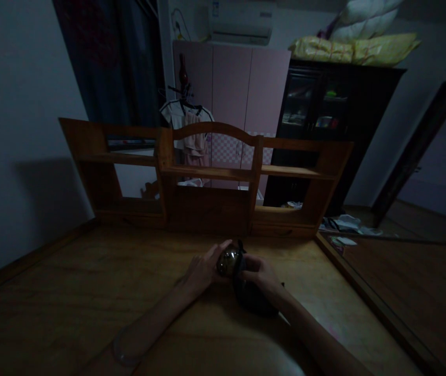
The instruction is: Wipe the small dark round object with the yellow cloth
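Observation:
A small shiny round object [228, 261] sits between both hands above the wooden desk [90, 292]. My left hand [203, 269] curls around its left side, fingers closed on it. My right hand [261, 275] grips a dark cloth or pouch [252, 298] that wraps the object's right side and hangs down to the desk. The room is dim, so I cannot tell what the shiny object is.
A wooden shelf unit [207, 175] stands along the desk's back edge. Behind it are a pink wardrobe [246, 83], hanging clothes [191, 130] and a dark cabinet [325, 109] with bedding on top. Papers lie on the floor [344, 224] at the right.

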Available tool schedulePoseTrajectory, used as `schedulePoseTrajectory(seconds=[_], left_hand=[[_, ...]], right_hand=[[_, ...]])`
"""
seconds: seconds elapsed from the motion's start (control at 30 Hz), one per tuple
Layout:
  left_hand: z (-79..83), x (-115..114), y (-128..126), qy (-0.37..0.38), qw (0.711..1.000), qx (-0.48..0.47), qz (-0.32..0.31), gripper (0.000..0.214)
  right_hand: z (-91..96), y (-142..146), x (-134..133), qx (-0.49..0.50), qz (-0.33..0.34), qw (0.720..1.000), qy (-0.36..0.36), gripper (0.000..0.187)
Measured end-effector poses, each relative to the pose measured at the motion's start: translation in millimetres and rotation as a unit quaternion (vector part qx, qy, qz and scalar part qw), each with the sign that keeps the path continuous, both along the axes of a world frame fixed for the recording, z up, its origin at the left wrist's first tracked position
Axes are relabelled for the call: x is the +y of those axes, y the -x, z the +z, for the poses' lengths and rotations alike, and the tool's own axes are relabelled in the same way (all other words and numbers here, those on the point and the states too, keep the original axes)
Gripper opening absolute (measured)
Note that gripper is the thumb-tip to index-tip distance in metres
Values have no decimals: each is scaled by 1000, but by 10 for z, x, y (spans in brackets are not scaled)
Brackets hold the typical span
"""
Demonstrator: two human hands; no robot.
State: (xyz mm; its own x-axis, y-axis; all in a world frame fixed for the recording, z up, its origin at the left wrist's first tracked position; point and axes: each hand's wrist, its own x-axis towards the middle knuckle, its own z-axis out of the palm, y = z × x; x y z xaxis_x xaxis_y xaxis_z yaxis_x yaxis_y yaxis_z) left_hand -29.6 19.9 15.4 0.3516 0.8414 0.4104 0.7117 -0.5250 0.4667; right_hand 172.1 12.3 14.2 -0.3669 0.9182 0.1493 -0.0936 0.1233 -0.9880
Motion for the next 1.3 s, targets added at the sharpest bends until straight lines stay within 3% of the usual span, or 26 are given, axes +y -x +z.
schedulePoseTrajectory(seconds=[0.17, 0.4, 0.67, 1.03, 1.3], left_hand=[[38, -18, -3, 17, 1000, 8, 5, 100], [-50, 45, -14, 46, 997, -16, 52, 93], [-57, 21, -58, 71, 995, -12, 65, 93], [-67, 15, -62, 69, 995, 9, 70, 93], [-26, -23, -68, 71, 995, 10, 68, 91]], right_hand=[[-52, 49, -5, 19, -13, 1000, -19, 35], [-124, 88, 35, -18, -79, 992, -95, 33], [12, 5, -5, -2, -56, 998, -28, 33], [-89, 22, 27, 52, -42, 996, 51, 28], [-94, 26, 0, 65, -35, 996, 51, 29]])
